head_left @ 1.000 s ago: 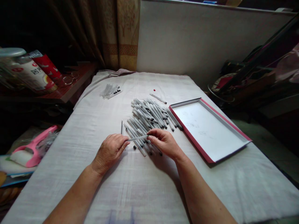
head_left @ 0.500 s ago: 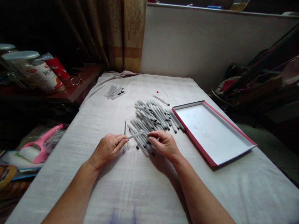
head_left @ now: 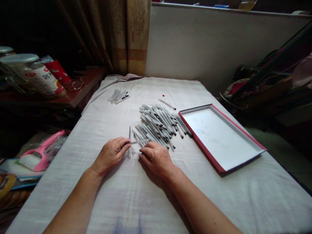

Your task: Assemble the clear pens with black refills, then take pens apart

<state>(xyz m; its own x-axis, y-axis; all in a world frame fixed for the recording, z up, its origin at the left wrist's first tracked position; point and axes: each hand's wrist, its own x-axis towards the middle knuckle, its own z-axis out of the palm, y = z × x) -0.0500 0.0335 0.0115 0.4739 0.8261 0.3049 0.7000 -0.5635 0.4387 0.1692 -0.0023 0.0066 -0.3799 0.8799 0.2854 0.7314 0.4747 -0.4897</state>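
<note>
A heap of grey pens with black tips (head_left: pixel 159 123) lies in the middle of a cloth-covered table (head_left: pixel 136 195). My left hand (head_left: pixel 110 154) pinches one end of a single grey pen (head_left: pixel 138 141), which lies crosswise just in front of the heap. My right hand (head_left: pixel 156 158) rests knuckles up at the near edge of the heap, beside the pen's other end, its fingers curled; I cannot make out what is under them. Two or three pens (head_left: pixel 130 143) lie set apart next to my left fingers.
A shallow white tray with a red rim (head_left: pixel 243 136) lies to the right of the heap. A small bundle of pens (head_left: pixel 118 96) and a lone pen (head_left: pixel 167 104) lie farther back. A side table with jars (head_left: pixel 36 76) stands to the left, a pink tool (head_left: pixel 40 154) below it.
My right hand has let go of the pen's end and slid left and nearer, down to the cloth. My left hand still holds the pen, which now lies lower and farther left.
</note>
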